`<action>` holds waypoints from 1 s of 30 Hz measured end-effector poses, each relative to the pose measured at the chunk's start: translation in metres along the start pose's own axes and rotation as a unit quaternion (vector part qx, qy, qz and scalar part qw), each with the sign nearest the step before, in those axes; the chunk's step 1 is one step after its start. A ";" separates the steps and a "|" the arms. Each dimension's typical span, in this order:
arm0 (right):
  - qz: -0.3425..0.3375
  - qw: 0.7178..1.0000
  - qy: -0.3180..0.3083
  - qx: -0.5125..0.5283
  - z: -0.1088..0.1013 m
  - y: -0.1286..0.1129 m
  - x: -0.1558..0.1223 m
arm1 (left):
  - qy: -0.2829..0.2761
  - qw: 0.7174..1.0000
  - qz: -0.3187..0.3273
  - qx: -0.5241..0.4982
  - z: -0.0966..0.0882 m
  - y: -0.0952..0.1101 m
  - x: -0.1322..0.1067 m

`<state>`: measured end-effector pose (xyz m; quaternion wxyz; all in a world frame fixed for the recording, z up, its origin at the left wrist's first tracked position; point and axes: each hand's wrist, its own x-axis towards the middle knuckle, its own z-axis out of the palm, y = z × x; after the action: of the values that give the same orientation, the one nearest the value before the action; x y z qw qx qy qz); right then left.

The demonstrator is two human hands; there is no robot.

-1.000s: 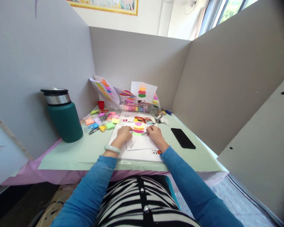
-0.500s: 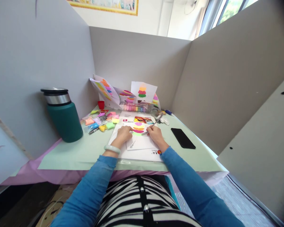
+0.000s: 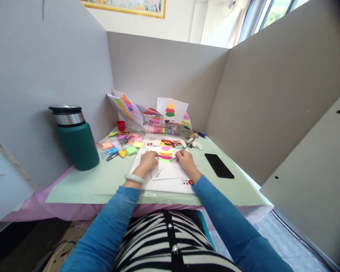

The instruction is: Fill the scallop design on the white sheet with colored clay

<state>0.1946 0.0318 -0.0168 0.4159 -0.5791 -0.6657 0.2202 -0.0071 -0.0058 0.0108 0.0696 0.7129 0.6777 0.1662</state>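
Observation:
A metal fork point(image 3: 190, 142) is gripped in my right hand point(image 3: 185, 159), its head low at the right edge of a clay picture. That picture has stacked pink, yellow, orange, magenta and green clay layers point(image 3: 166, 154) on a white sheet point(image 3: 170, 173). My left hand point(image 3: 149, 160) rests on the sheet's left side, fingers stretched out, with a fingertip beside the coloured layers. It holds nothing that I can see. Under the sheet lies a larger white printed board or pad point(image 3: 150, 185).
Several clay packets point(image 3: 132, 150) and a pen point(image 3: 112, 156) lie at left, near a red cup point(image 3: 121, 125) and a green bottle point(image 3: 78, 145). Clay pictures point(image 3: 172, 107) lean at the back. A black phone point(image 3: 219, 165) lies at right. Grey partitions point(image 3: 164, 64) enclose the table.
The fork's head has tilted slightly at the edge of the clay layers. Both hands stay in nearly the same place.

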 end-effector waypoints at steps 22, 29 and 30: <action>-0.001 0.998 0.007 -0.069 0.001 -0.008 -0.002 | -0.005 1.000 -0.002 0.000 -0.002 0.001 -0.001; 0.010 0.996 0.010 -0.090 0.001 -0.007 -0.001 | -0.005 1.000 -0.002 -0.001 -0.001 0.001 0.000; 0.013 0.996 0.014 -0.090 0.000 -0.007 -0.001 | -0.004 1.000 -0.002 -0.001 -0.001 0.000 0.000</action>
<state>0.1901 0.0295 -0.0120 0.3685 -0.6262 -0.6690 0.1564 -0.0069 -0.0060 0.0116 0.0739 0.7122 0.6785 0.1639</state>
